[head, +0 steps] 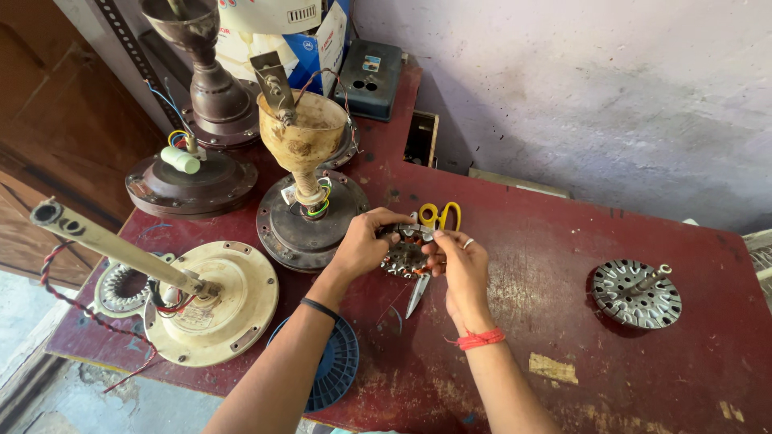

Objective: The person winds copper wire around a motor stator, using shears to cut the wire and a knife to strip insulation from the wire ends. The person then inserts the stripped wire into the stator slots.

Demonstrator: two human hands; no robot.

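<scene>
1. The left hand (362, 245) is curled around the near-left side of a round metal stator core with wound slots (404, 259), fingers closed over its top edge.
2. The right hand (458, 265) pinches the same core from the right, thumb and fingers closed on its rim; a ring sits on one finger.
3. The core is held just above the dark red wooden table (563, 337), near its middle.
4. Yellow-handled scissors (430, 241) lie on the table under the hands, blades pointing toward the person.
5. A dark brown ceiling-fan motor with a gold cup-shaped cover (310, 201) stands just left of the hands.
6. A cream fan motor with a downrod (211, 301) lies further left.
7. A silver slotted rotor disc with a shaft (637, 293) sits well apart on the right.
</scene>
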